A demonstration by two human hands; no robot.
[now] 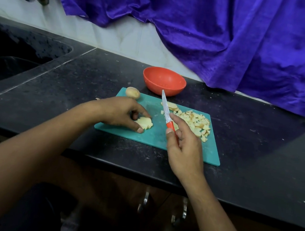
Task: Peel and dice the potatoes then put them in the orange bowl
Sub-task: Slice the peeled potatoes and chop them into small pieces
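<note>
Knife (pixel 167 115) aloft — left hand (pixel 118 111) pinches potato (pixel 145 123).

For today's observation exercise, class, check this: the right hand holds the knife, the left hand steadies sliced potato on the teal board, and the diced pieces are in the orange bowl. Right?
One error: the head view shows the diced pieces heaped on the teal board, not in the orange bowl, which looks empty. The rest stands.
</note>
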